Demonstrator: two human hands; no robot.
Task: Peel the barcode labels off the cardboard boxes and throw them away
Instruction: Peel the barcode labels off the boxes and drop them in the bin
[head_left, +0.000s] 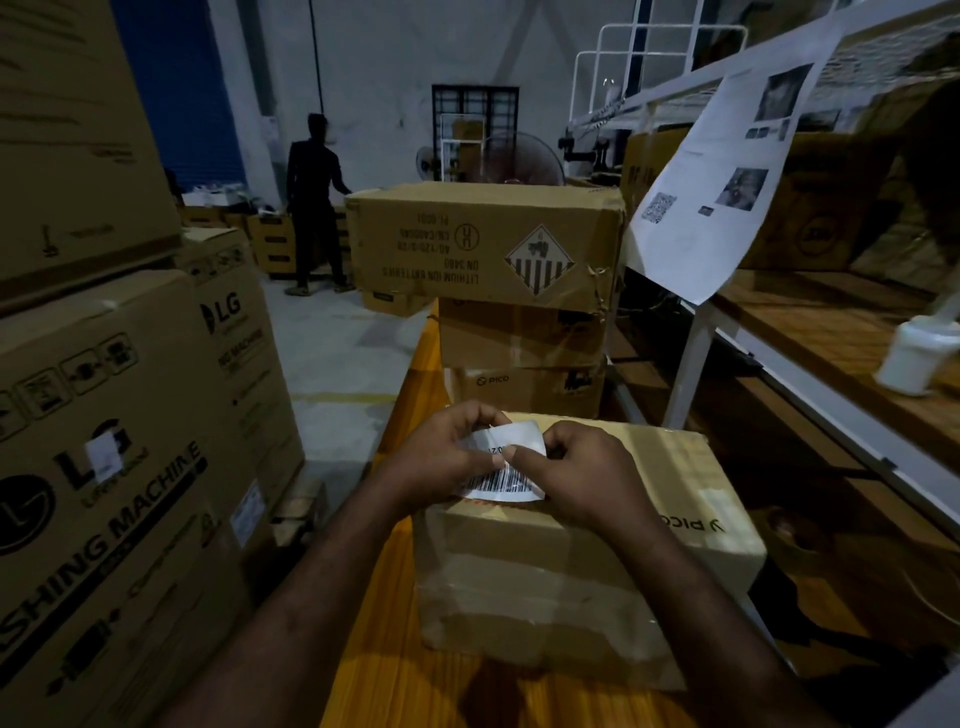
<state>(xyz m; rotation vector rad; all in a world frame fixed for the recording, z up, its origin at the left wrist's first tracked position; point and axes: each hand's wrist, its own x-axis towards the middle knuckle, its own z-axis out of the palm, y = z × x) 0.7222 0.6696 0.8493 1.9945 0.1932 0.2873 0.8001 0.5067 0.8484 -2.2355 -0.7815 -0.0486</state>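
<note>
A left hand (441, 457) and right hand (584, 480) pinch a white barcode label (497, 483) between them, fingers curled on its opposite edges, the right thumb lying across the print. The label curls, black bars along its lower part, just above the taped cardboard box (597, 566) beneath both hands.

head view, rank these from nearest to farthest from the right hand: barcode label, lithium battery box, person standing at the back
1. barcode label: pinched in the right hand itself, front centre.
2. lithium battery box: straight ahead, on top of the stack.
3. person: far back on the left, standing on the floor.
</note>
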